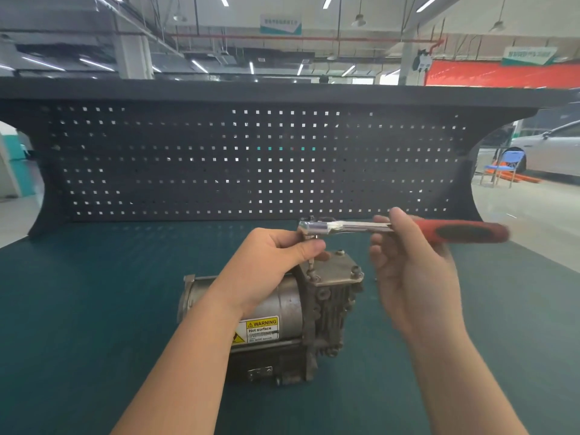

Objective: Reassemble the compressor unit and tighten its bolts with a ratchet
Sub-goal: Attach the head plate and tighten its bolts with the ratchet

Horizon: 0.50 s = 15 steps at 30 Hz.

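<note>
**A:** Your compressor point(276, 321) lies on its side on the green desk point(94, 309), right in the middle and close to you, square cover plate point(337, 268) facing up at its right end. Your left hand point(276, 262) pinches the bit under the ratchet point(376, 229) head, down on the plate's near-left bolt point(310, 265).

**B:** And your right hand point(405, 262) holds the shank only with thumb and fingertips, not the red grip. That's loose. If you swing from there, the head can tip and the bit can ride out of the bolt, rounding it.

**A:** Your left fingers sit right beside the head too, so a slip could nip them against the plate.

**B:** I count two more bolts on that plate, one far and one right. If you crank this one hard first, the plate may seat unevenly. And the round body could roll, since nothing is bracing it.
</note>
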Available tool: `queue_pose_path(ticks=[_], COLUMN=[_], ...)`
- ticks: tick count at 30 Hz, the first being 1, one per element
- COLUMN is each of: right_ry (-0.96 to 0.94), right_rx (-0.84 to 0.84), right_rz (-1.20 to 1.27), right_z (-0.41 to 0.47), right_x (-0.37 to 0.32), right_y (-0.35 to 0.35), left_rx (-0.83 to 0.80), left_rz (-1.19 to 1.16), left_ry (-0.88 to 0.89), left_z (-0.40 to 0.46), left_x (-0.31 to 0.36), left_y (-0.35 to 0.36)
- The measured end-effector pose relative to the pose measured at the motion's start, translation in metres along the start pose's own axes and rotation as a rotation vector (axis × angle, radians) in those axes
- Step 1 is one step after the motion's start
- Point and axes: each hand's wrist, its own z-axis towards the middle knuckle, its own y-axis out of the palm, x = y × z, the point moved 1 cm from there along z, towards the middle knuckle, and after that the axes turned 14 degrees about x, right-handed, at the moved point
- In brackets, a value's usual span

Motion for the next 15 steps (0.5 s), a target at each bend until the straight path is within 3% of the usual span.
queue_pose_path(ticks=[4, 5, 7, 9, 11, 13, 15], right_ry=[-0.88, -1.031, -1.154, -1.15, -1.053, -0.751, -0.328], right_rx=[-0.192, -0.293, -0.478, -0.53, -0.407, -0.164, -0.026], right_rz=[-0.307, -0.345, -0.406, -0.43, -0.345, -0.196, -0.108], right_z=[-0.032, -0.035, -0.037, -0.036, -0.033, -0.023, -0.007], right_x=[0.011, 0.015, 0.019, 0.02, 0.018, 0.016, 0.011], right_y=[0.006, 0.007, 0.008, 0.009, 0.01, 0.008, 0.005], left_rx=[0.011, -0.002, -0.022, -0.03, -0.05, -0.058, -0.049], left_rz=[-0.003, 0.009, 0.054, 0.087, 0.063, 0.042, 0.042], left_ry=[0.013, 0.025, 0.064, 0.069, 0.046, 0.023, 0.006], left_z=[0.001, 0.0, -0.001, -0.001, 0.0, 0.0, -0.001], left_x=[-0.003, -0.004, -0.006, -0.007, -0.004, -0.005, -0.004], left_y=[0.0, 0.001, 0.002, 0.0, -0.001, -0.002, -0.003])
